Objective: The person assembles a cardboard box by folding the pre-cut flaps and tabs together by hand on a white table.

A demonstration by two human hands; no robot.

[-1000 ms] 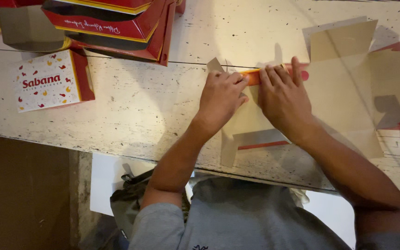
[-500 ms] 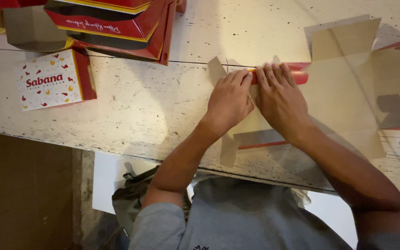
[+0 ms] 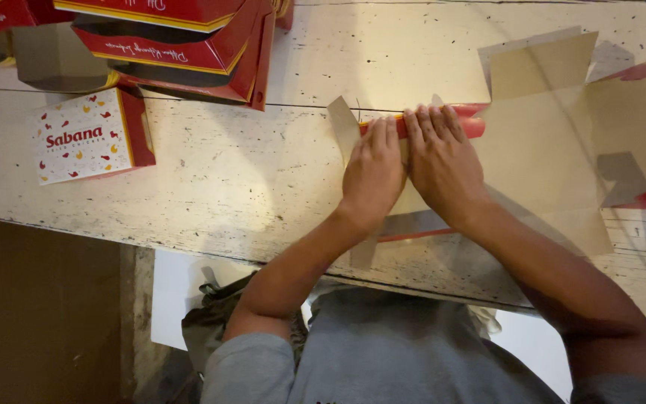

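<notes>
Near worktop's front edge, centre-right: flat carton blank (image 3: 540, 161), your left hand (image 3: 371, 176) and right hand (image 3: 443, 161) pressing red fold, fingers together, flat. Risk: uneven pressure skews crease, flap springs back.

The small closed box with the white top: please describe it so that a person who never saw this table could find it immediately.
Start at the worn white table and go to its left side, away from the flat cardboard sheet under the left hand and right hand. Below the stack of open red boxes sits the small closed box. It alone is folded shut, with a white top showing small red and yellow shapes.
</notes>
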